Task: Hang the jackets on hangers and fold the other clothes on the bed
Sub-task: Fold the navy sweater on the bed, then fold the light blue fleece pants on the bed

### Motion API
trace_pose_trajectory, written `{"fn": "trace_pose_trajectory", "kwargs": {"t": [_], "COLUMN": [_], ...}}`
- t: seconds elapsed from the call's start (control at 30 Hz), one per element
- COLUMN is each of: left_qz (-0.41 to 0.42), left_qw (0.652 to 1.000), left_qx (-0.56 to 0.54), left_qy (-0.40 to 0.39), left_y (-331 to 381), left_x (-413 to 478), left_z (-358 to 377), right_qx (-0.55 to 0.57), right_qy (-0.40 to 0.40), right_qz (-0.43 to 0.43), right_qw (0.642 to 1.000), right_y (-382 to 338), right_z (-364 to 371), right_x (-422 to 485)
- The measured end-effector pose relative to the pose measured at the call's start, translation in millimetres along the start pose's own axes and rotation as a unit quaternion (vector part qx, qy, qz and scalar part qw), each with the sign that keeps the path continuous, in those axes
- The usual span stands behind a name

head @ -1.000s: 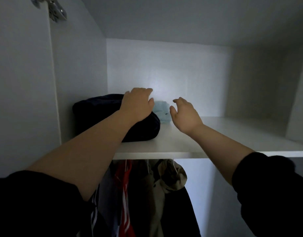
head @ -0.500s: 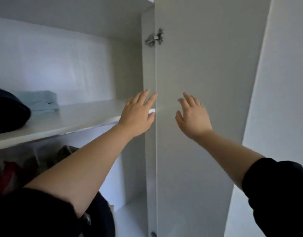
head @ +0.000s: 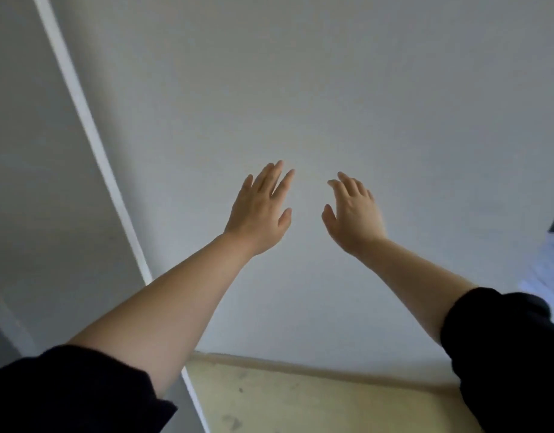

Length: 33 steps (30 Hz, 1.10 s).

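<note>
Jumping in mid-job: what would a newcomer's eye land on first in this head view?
Two bare forearms reach up the middle of the view. The left hand and right hand are open, side by side but apart, and hold nothing. Behind them is a plain pale wall, with a white panel edge slanting down the left and a strip of beige floor at the bottom. No garment or hanger shows.

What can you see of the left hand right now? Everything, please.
The left hand is bare and empty, seen from the back, fingers straight and slightly spread, pointing up and away. It is raised in front of a plain pale wall; contact with it cannot be told. The bare forearm runs down to a dark pushed-up sleeve at lower left.
</note>
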<state>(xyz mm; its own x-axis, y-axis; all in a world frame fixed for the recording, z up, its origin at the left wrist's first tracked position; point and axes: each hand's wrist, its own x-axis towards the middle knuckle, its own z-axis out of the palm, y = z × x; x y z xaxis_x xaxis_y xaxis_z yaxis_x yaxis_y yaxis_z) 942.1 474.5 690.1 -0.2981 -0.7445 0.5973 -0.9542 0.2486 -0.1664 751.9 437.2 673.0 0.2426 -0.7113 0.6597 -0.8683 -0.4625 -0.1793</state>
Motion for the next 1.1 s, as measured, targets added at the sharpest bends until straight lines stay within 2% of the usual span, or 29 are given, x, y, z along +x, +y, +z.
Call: {"fn": "trace_pose_trajectory", "kwargs": {"t": [0.3, 0.37, 0.43, 0.67, 0.87, 1.1], "left_qz": [0.094, 0.115, 0.13, 0.244, 0.243, 0.167], "left_qw": [0.989, 0.983, 0.981, 0.947, 0.928, 0.922], "left_qx": [-0.1, -0.125, -0.127, -0.169, -0.214, -0.229], "left_qy": [-0.05, -0.064, -0.065, -0.125, -0.181, -0.263], "left_y": [178, 230, 251, 421, 546, 682], "left_x": [140, 190, 209, 309, 326, 312], "left_z": [170, 224, 249, 353, 410, 501], "right_qx": [-0.069, -0.097, -0.103, -0.146, -0.137, -0.099], "right_qy": [-0.028, -0.035, -0.046, -0.077, -0.109, -0.181], "right_qz": [0.179, 0.215, 0.229, 0.341, 0.417, 0.438], "right_qw": [0.981, 0.971, 0.967, 0.926, 0.892, 0.875], "right_y": [243, 319, 349, 541, 662, 812], "right_z": [11, 18, 22, 9, 3, 31], "right_x": [-30, -23, -22, -45, -111, -180]}}
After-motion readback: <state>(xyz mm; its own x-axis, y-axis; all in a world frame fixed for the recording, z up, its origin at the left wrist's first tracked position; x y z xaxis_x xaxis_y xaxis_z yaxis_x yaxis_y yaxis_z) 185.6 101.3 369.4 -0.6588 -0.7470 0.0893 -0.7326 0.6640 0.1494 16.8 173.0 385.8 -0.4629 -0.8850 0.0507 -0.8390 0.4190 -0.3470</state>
